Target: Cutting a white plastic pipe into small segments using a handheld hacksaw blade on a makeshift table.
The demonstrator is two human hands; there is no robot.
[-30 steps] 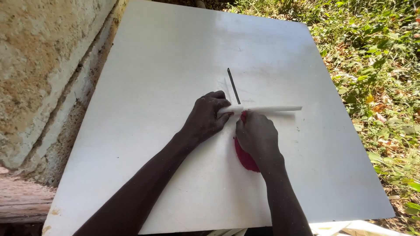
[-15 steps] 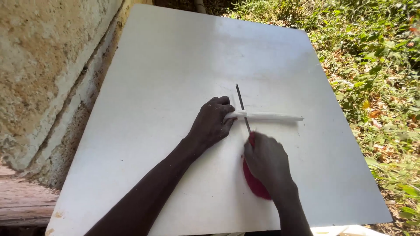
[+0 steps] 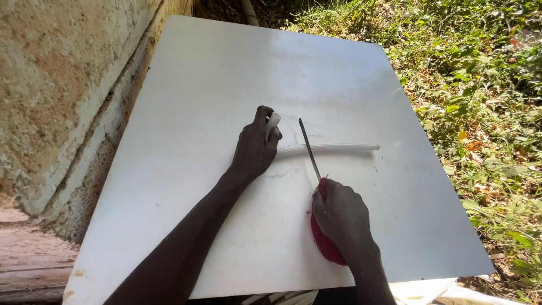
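I see left hand [image 3: 255,148] clamping thin white plastic pipe [image 3: 330,148] on white worktop [image 3: 186,186]; right hand [image 3: 341,217] fingers closed round red-handled hacksaw blade [image 3: 309,148] across pipe. Press firm beside blade, saw square.

White pipe [image 3: 330,148] flat, red-handled saw [image 3: 316,186] across
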